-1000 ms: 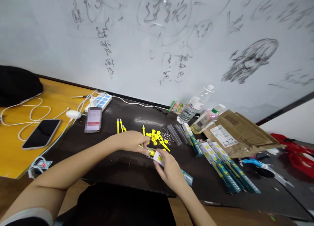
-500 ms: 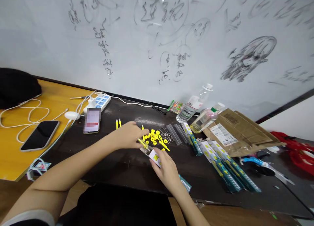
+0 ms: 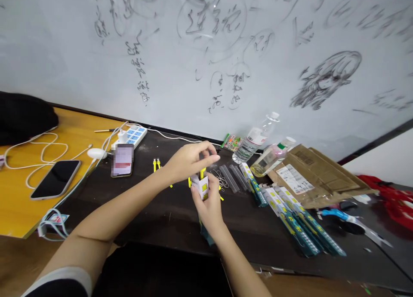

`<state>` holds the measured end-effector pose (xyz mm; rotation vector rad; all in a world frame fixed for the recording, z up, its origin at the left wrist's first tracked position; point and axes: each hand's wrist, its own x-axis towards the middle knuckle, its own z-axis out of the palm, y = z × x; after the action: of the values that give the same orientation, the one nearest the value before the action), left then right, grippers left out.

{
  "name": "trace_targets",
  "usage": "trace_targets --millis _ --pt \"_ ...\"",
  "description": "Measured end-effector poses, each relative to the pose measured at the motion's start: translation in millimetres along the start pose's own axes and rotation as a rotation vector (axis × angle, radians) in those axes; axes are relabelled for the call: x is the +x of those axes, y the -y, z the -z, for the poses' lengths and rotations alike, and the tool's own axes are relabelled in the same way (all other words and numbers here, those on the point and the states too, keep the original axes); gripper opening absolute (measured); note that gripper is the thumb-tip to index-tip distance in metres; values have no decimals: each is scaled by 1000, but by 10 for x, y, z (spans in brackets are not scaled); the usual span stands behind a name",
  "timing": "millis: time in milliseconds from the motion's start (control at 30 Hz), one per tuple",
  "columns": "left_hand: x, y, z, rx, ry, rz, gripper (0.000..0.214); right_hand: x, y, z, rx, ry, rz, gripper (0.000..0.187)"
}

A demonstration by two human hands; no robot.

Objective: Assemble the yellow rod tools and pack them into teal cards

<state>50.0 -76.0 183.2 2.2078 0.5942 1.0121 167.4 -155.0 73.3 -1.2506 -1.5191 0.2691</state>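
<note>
My right hand (image 3: 211,206) is wrapped round a narrow white and dark green carton (image 3: 204,187), which stands steeply tilted over the table. Something yellow (image 3: 202,173) shows at its upper end. Just above that end hovers my left hand (image 3: 190,157), its thumb stretched out and apart from the bent fingers, with nothing seen between them. Two thin yellow pieces with metal tips (image 3: 156,163) lie left of the hands. Bent wire pieces (image 3: 221,176) and greyish transparent strips (image 3: 229,179) lie to the right. My hands hide most of the small yellow parts.
Similar cartons (image 3: 290,219) lie at the right, near a cardboard parcel (image 3: 300,172) and scissors (image 3: 355,224). A water bottle (image 3: 250,144) and a second bottle (image 3: 271,157) stand behind. Two phones (image 3: 122,159), a power strip (image 3: 134,136) and white cables are at the left.
My right hand has brought the carton more upright. My left hand has risen from the carton's end, and its fingers have spread from a pinch at a yellow piece.
</note>
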Motion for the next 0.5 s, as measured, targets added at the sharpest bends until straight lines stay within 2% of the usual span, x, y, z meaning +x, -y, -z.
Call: trace_targets --millis 67,167,233,367,433,500 --pt "-7 70 -1 -142 -35 44 26 6 -32 -27 76 -70 -15 47" --pt "-81 213 14 -331 85 26 30 1 -97 -15 124 -145 -18 50" --pt "-141 274 11 -391 109 12 29 -5 -125 1 129 -178 -14 51" --pt "-217 251 -25 -336 -25 -6 20 -27 -144 -10 99 -186 -1 52" --pt "-231 181 -42 -268 -90 -53 19 -45 -153 -34 70 -187 13 55" --pt "-239 103 -54 -182 -100 -122 18 -64 -169 -52 37 -191 45 60"
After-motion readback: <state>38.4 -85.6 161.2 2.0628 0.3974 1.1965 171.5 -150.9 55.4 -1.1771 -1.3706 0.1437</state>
